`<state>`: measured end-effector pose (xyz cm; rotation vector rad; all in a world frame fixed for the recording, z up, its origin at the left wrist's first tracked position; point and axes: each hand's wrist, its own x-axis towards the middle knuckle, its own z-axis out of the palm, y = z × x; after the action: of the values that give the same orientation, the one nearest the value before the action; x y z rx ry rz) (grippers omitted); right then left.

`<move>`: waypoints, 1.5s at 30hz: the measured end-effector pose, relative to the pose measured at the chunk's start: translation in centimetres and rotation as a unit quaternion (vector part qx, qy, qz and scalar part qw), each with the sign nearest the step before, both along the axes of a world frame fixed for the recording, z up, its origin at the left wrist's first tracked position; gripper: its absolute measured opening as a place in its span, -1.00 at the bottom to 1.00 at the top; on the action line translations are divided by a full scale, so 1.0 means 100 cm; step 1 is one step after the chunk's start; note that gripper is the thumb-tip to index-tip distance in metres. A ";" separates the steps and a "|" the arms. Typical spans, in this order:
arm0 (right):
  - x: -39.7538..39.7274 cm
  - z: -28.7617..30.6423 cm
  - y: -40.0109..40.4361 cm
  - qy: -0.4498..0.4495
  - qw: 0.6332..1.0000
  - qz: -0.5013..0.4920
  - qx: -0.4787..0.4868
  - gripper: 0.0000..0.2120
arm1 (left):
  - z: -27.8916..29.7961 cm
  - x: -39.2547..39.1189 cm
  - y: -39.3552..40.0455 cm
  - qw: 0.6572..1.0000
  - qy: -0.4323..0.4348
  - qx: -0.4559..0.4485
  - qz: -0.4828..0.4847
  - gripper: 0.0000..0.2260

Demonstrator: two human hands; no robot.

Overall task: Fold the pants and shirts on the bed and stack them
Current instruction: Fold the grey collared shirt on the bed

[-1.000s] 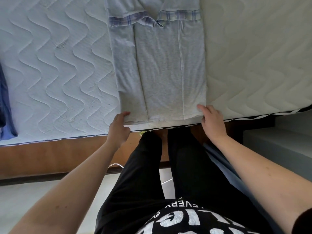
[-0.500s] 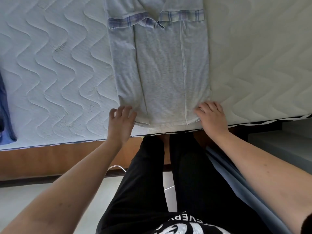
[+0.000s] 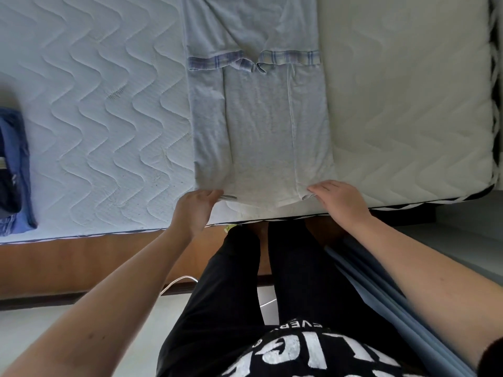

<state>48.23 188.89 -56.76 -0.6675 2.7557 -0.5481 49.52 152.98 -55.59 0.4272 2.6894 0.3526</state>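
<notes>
A light grey shirt [image 3: 258, 131] lies flat on the white quilted mattress [image 3: 103, 118], both sides folded inward and its plaid-trimmed sleeves meeting across the middle. Its bottom hem lies at the near edge of the bed. My left hand [image 3: 194, 206] pinches the hem's left corner between thumb and fingers. My right hand [image 3: 339, 198] has its fingers curled over the hem's right corner, which lifts slightly off the mattress.
A folded pile of blue and dark clothes [image 3: 12, 170] sits at the left edge of the bed. The wooden bed frame [image 3: 81, 265] runs below the mattress. My legs stand against the bed, and a blue cloth [image 3: 381, 303] hangs at my right side.
My left hand went from lying on the hem with spread fingers to pinching its left corner. My right hand stayed at the right corner and closed over it.
</notes>
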 end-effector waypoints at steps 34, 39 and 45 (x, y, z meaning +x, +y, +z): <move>-0.009 0.119 -0.010 -0.005 1.000 -0.010 0.017 -0.86 | 0.101 -0.021 -0.026 0.986 -0.088 -0.048 -0.134 -0.77; -0.081 0.121 -0.020 0.071 0.997 -0.016 -0.015 -0.80 | 0.108 -0.101 -0.035 0.992 -0.052 -0.023 -0.113 -0.78; -0.170 0.123 -0.023 0.065 0.997 -0.031 -0.037 -0.86 | 0.120 -0.187 -0.040 0.997 -0.050 0.028 -0.059 -0.79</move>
<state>31.24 186.54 -44.43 -0.6583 2.8976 -0.6456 30.85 149.01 -43.63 0.5676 2.5480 0.4057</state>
